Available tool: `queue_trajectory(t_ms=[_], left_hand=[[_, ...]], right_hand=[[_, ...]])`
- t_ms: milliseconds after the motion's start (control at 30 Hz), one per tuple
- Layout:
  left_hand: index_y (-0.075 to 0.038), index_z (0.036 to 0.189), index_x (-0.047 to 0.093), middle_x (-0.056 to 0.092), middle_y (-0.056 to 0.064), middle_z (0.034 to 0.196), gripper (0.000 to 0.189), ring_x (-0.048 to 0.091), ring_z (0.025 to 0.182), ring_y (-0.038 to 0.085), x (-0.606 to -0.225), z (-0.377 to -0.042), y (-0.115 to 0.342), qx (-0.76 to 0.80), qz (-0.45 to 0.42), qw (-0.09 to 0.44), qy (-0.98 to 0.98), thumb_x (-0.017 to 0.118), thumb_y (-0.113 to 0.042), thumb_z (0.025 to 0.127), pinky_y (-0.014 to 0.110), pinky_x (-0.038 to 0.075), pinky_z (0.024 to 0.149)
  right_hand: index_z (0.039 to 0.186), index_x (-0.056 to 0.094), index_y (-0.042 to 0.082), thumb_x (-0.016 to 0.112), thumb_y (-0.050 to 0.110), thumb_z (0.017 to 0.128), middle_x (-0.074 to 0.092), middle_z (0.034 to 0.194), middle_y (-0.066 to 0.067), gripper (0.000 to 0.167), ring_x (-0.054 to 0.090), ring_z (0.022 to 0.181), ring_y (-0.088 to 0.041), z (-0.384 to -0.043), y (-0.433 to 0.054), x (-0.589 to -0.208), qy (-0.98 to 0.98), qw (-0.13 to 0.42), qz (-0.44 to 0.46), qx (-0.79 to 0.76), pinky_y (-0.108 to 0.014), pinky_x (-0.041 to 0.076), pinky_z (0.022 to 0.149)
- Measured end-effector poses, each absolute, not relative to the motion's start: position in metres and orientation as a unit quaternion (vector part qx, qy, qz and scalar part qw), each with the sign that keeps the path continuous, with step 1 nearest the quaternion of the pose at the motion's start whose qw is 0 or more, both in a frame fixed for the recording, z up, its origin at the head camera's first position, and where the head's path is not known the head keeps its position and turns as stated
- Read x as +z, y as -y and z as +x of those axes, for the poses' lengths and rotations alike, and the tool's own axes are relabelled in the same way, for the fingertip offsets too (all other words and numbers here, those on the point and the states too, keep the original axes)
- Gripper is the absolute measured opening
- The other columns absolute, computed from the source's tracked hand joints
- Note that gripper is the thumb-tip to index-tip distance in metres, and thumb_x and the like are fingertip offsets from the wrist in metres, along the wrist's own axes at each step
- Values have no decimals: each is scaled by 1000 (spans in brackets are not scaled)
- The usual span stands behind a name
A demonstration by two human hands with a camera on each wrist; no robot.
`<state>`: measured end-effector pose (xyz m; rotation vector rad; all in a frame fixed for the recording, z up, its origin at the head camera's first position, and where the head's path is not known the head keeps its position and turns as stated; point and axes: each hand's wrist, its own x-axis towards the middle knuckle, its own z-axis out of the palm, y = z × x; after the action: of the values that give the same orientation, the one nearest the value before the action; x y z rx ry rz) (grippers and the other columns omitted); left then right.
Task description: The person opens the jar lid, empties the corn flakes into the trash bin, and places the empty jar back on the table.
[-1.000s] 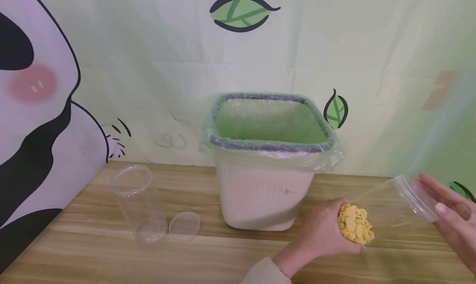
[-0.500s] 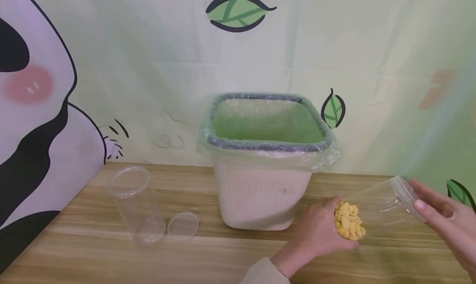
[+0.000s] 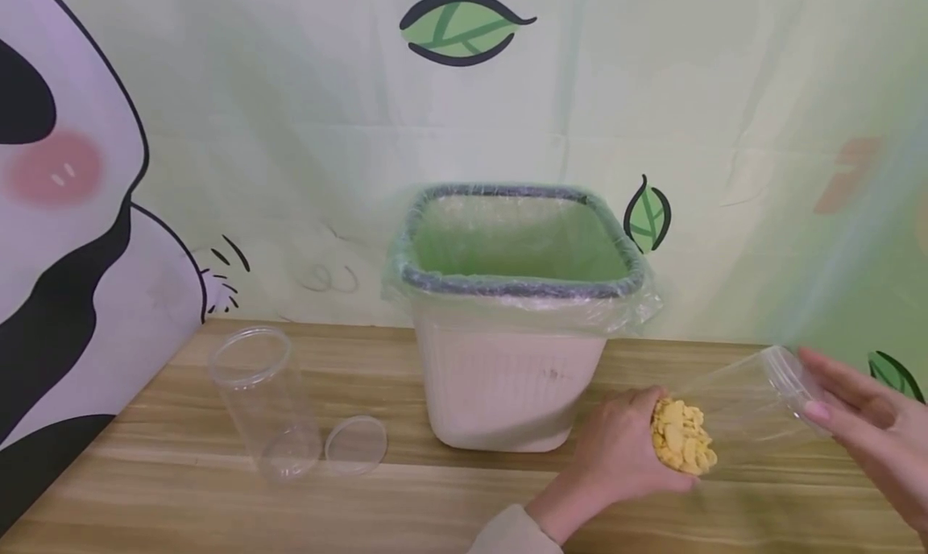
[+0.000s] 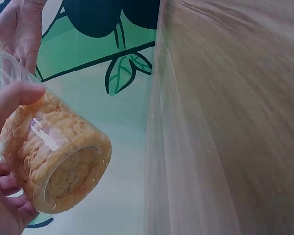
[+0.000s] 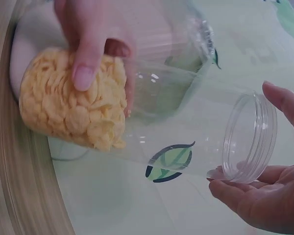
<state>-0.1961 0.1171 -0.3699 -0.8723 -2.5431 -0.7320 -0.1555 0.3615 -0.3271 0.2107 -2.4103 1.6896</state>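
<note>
A tall clear plastic jar [image 3: 739, 401] is held tilted to the right of the bin, its mouth end up and to the right. Yellow corn flakes [image 5: 78, 103] fill its bottom part. My left hand [image 3: 619, 449] grips the jar round the flake-filled base, thumb across the near side in the right wrist view. My right hand [image 3: 870, 433] is at the other end, with thumb and fingers on either side of the clear lid [image 5: 252, 139]. The left wrist view shows the jar's round base [image 4: 73, 176] held off the table.
A pale bin [image 3: 507, 377] with a dark rim and clear liner stands at the middle back. To its left are an uncapped clear jar [image 3: 268, 409] and a loose round lid [image 3: 357, 445] on the wooden table [image 3: 290, 514]. A printed cloth [image 3: 290, 135] hangs behind.
Both hands and the jar have shifted slightly left, mostly in the first half second. My right thumb and fingers have moved with the lid end. The bin and the other jar stay put.
</note>
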Motion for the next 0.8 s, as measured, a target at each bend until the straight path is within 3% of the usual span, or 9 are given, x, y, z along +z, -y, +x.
queue_trajectory(t_ms=[67,133,333,500,633,800], left_hand=[[-22,122,51,59,-15,103,82,53,87,-3,-368,-195,-117,-267,-311,156,899,79,-57,53,10,40,71],[-23,124,50,59,-15,106,82,53,89,-2,-366,-194,-117,-271,-314,139,899,78,-57,54,11,40,74],[-22,125,49,58,-15,110,83,53,94,-1,-363,-192,-117,-275,-320,126,898,77,-58,55,14,41,80],[-21,125,50,58,-14,111,84,53,95,0,-364,-193,-116,-285,-320,124,895,78,-57,55,14,41,81],[-20,126,50,58,-14,109,84,54,94,-1,-366,-194,-115,-291,-316,123,894,79,-54,55,12,41,79],[-20,126,49,58,-13,109,83,53,93,0,-367,-194,-115,-292,-310,123,897,79,-53,55,12,41,77]], right_hand=[[142,29,16,40,-8,91,37,140,-2,58,40,118,-1,-157,-367,-330,740,97,142,650,-9,39,86],[139,36,13,37,-18,86,47,130,1,62,47,111,-4,-159,-371,-331,665,87,208,712,-13,43,83],[143,24,3,30,-26,81,45,137,-8,69,45,121,-12,-161,-378,-331,594,51,308,741,-20,43,90],[144,17,3,25,-23,84,40,140,-6,66,41,124,-10,-161,-376,-329,611,54,314,725,-19,42,91],[142,24,3,22,-17,89,44,136,-6,57,44,121,-10,-162,-375,-330,635,87,299,707,-18,43,88],[139,35,12,28,-13,92,47,129,4,54,46,112,-1,-161,-373,-332,683,107,230,685,-12,44,81]])
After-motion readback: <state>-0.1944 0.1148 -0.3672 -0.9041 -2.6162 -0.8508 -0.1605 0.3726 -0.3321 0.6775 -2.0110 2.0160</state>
